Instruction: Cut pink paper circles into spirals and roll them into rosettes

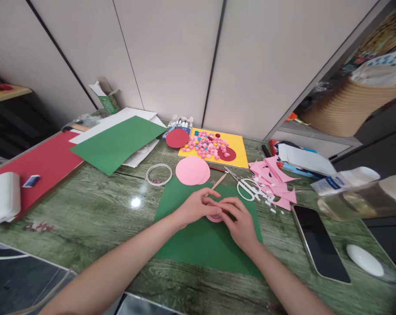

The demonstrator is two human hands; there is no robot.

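Legible text: none. Green carton (109, 104), far beyond and to the left of the left hand (198, 208): pale lettering on front, too small to read. White-and-blue packet (331, 183), to the right of the right hand (242, 221): print on blue patch, blurred, characters unresolved. Small blue-and-white block (31, 181), well left of the left hand: markings indistinct, cannot tell if lettering.

Tape roll (157, 184) L of paper discs (191, 170), scissors (240, 180) R, phone (319, 243) far R.
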